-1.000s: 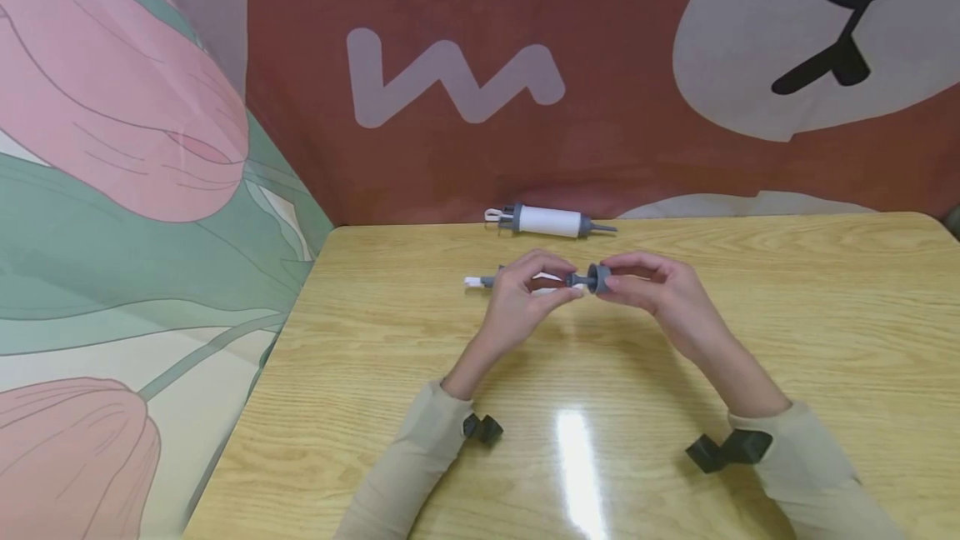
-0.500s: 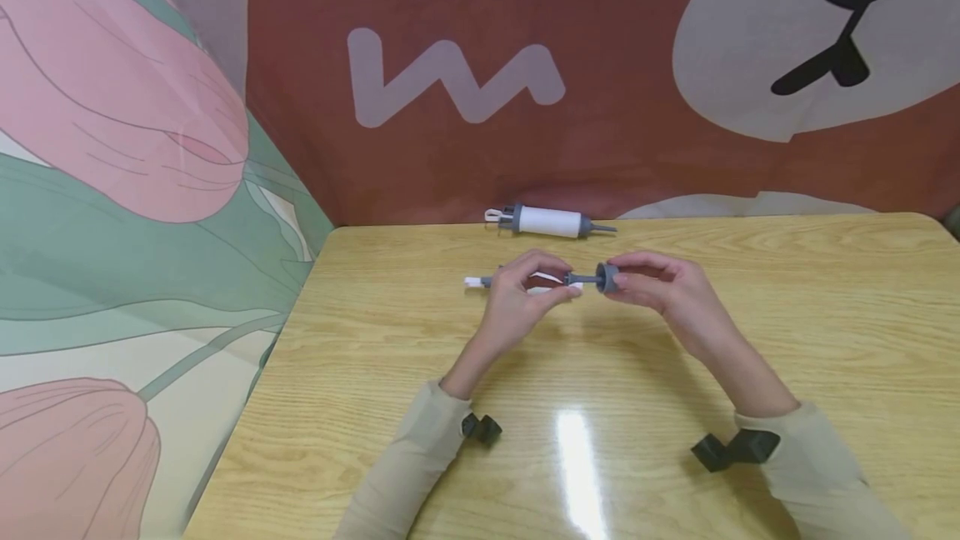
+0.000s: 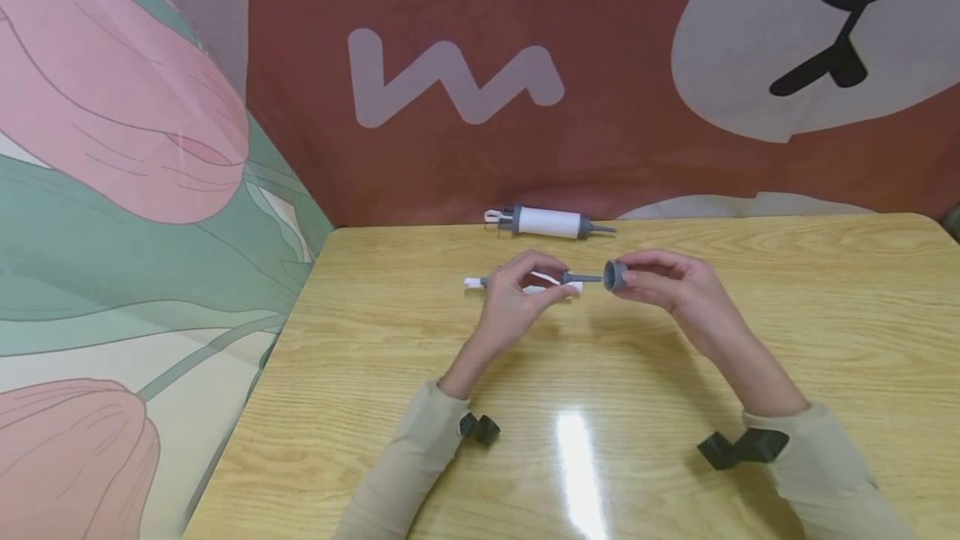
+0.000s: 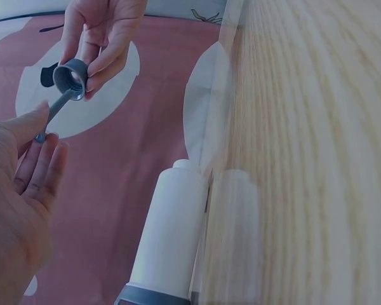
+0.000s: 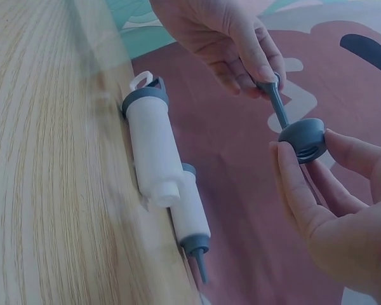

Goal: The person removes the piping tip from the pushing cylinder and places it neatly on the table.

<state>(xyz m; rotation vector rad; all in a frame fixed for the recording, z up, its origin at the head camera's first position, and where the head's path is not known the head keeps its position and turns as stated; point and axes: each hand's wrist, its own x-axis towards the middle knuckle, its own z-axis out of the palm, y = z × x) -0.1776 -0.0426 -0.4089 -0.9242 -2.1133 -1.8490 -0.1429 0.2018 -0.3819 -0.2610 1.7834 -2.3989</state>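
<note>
A slim grey nozzle is pinched at its wide end between the thumb and fingers of my left hand. My right hand holds a grey, threaded ring cap by its rim. In the left wrist view the nozzle points at the hollow side of the cap; whether its tip is still inside I cannot tell. Beneath the left hand lies a white syringe barrel with a grey collar and white handle, partly hidden in the head view. Its front end shows a bare white spout.
Farther back, along the table's rear edge, lies a second white syringe with a grey nozzle fitted. A printed cloth wall rises right behind the wooden table. Both wrists carry small black camera mounts.
My right hand has drawn the ring cap rightward along the nozzle, so more of the nozzle's shaft shows. My left hand has shifted only slightly left.
</note>
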